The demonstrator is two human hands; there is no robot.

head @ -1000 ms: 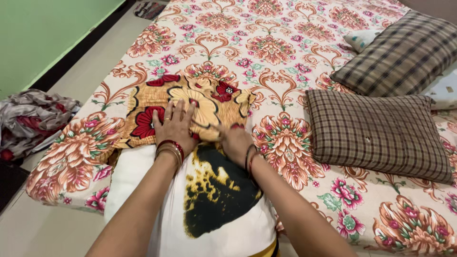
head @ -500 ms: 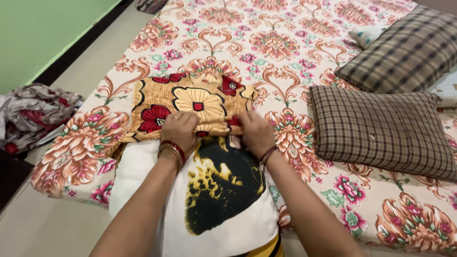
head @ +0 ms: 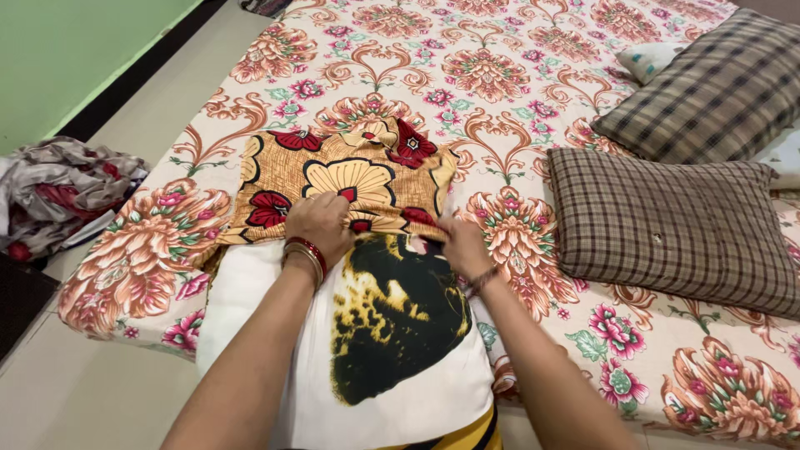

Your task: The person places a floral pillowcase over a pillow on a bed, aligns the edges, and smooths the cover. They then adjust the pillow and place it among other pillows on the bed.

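Observation:
A white pillow (head: 250, 308) with a black and yellow print lies at the bed's near edge, its far end inside an orange flowered pillow cover (head: 350, 179). My left hand (head: 317, 225) grips the cover's open edge on the left. My right hand (head: 462, 246) pinches the same edge on the right side of the pillow. Both wrists wear bangles.
The bed carries a cream flowered sheet (head: 492, 75). Two brown checked pillows (head: 667, 225) (head: 708, 92) lie to the right, with a small white cushion (head: 650, 58) behind them. A heap of crumpled cloth (head: 58, 196) sits on the floor at left, below a green wall (head: 75, 50).
My left hand went from flat on the cover to gripping its edge. My right hand shifted to the right side of the pillow. The cover's edge has come a little nearer over the pillow.

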